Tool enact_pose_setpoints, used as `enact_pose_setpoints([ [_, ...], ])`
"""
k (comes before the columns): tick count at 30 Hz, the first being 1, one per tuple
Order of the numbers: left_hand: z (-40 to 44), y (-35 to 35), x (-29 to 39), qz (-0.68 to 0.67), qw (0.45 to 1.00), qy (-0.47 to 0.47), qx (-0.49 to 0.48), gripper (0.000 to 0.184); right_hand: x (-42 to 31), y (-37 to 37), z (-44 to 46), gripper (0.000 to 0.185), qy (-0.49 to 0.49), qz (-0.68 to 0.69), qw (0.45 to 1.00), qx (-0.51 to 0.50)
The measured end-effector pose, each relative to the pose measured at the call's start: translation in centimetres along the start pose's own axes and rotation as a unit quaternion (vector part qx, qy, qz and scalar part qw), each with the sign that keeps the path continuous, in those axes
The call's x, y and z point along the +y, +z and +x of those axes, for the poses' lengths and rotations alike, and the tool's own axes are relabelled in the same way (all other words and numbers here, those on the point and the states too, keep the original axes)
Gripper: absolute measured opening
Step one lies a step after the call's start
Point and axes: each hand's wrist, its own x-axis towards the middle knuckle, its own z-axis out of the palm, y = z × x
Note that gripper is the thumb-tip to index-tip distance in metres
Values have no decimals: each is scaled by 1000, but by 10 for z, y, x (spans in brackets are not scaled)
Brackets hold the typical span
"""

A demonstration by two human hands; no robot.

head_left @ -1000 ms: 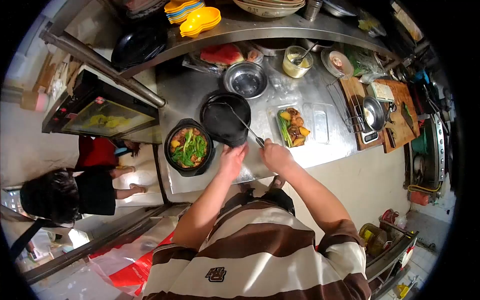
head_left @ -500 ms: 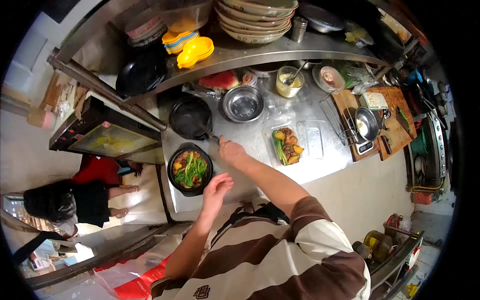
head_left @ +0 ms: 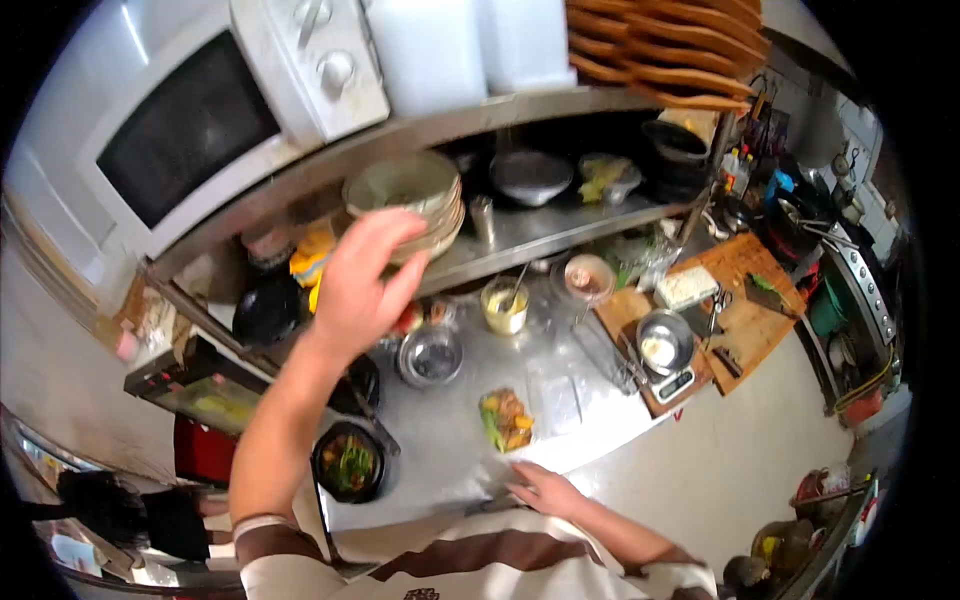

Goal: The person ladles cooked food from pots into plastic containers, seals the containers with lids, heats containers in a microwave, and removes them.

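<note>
A steel counter [head_left: 430, 470] fills the middle of the kitchen, below a steel shelf [head_left: 560, 222] bearing stacked bowls [head_left: 415, 180]. At the counter's left end, the black pot [head_left: 377, 478] looks already filled, greens [head_left: 352, 465] on top, but not covered. Mixed food [head_left: 507, 420] sits portioned nearer the middle, also uncovered. The hands are well apart, fingers parted, apparently empty: left hand [head_left: 360, 285] raised before the bowls, contact unclear through blur; right hand [head_left: 548, 490] low near the food.

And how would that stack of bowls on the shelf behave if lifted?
The stack of bowls is probably heavy, since several are nested. Its wide, flaring shape suggests it could tip if lifted from one side. Its round rims look stiff.
</note>
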Motion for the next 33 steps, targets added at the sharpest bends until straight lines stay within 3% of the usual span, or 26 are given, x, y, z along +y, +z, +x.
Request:
enact_pose_setpoints([
  [2,76,10,-14,89,988,121,36,25,30,-29,-50,44,138,36,990,18],
  [5,179,20,-25,168,973,142,70,26,52,-59,-109,37,199,106,958,177],
  [8,262,37,-37,247,946,188,91,28,76,-73,-146,38,245,114,934,233],
  [11,320,46,-67,283,953,102,36,30,81,-86,-155,37,264,124,929,228],
  [14,349,38,-42,175,952,-174,-180,30,79,-102,-156,37,269,144,927,217],
  [18,360,40,-42,113,931,-274,-212,13,93,-115,-162,39,238,144,938,206],
  [22,363,39,-55,67,915,-314,-244,11,102,-123,-161,38,212,148,943,208],
  [28,368,28,-82,-13,950,-256,-180,14,115,-124,-144,35,224,154,940,207],
  [32,362,32,-86,96,949,-263,-147,27,117,-117,-136,33,221,170,942,187],
  [33,357,36,-86,138,937,-245,-207,30,111,-122,-128,33,222,171,944,176],
])
